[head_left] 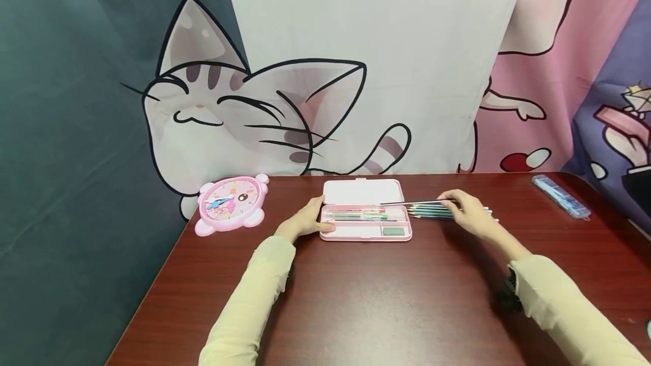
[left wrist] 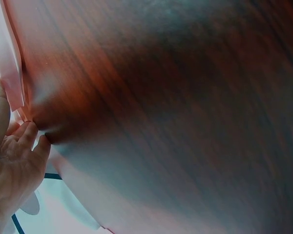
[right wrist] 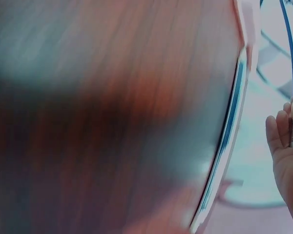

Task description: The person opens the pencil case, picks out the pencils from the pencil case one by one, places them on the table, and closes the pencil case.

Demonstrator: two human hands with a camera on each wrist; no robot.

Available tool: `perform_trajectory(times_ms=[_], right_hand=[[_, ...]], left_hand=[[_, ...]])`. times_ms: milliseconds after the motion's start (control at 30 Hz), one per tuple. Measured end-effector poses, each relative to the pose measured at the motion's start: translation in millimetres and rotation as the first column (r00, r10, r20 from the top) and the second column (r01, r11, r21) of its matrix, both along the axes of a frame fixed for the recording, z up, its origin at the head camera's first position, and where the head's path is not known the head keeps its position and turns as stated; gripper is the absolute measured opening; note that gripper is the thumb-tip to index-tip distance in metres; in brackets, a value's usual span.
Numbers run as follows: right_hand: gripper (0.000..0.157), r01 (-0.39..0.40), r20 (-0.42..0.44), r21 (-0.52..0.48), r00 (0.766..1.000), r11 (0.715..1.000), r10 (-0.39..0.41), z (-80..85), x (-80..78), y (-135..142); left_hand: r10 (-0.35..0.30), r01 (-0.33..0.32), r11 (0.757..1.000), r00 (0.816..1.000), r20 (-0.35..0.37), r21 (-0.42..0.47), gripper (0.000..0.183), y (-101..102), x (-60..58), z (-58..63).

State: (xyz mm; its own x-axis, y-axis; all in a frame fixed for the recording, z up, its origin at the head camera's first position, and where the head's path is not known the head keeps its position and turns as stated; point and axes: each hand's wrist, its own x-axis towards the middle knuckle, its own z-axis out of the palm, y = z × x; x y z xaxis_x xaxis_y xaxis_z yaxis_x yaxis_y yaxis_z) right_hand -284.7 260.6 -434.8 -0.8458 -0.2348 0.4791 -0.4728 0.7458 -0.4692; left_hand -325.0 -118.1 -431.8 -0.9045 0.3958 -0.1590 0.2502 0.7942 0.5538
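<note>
A pink pencil case [head_left: 351, 232] lies with its lid [head_left: 362, 191] folded back. Several pens or pencils [head_left: 356, 216] lie in its long compartment, and a grey-green eraser [head_left: 394, 231] sits in the small front-right one. My left hand [head_left: 307, 219] grips the case's left side, thumb over the front part and fingers at the back. Between thumb and fingers, my right hand [head_left: 465, 212] pinches a dark pencil [head_left: 414, 203] near its end; in the right wrist view a metal ferrule shows below the fingertips. The pencil's other end reaches over the case. Beneath this hand, several green pencils [head_left: 429, 211] lie side by side.
A pink toy clock [head_left: 231, 205] lies at the table's back left. Toward the back right is a blue, flat, narrow box or pack [head_left: 561, 196]. Behind the reddish-brown table [head_left: 356, 298] hangs a cloth [head_left: 432, 44] with cartoon figures.
</note>
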Motion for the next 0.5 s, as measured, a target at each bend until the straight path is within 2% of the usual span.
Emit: perform_trajectory(times_ms=[100, 267, 500], right_hand=[[0.009, 0.027, -0.018, 0.001, 0.999, 1.000, -0.027, -3.7, 8.8, 25.1], [0.009, 0.077, 0.035, 0.018, 0.996, 0.997, -0.078, -11.8, 25.3, 62.5], [0.015, 0.105, 0.106, 0.040, 0.988, 0.994, -0.109, -18.8, 32.9, 84.5]], left_hand=[[-0.003, 0.003, 1.000, 1.000, 0.002, -0.010, 0.093, 0.4, -1.3, 0.5], [-0.013, 0.013, 1.000, 1.000, -0.002, -0.029, 0.093, 0.7, -3.3, 1.4], [-0.007, 0.007, 0.999, 1.000, 0.010, -0.042, 0.093, 1.9, -1.9, 1.7]])
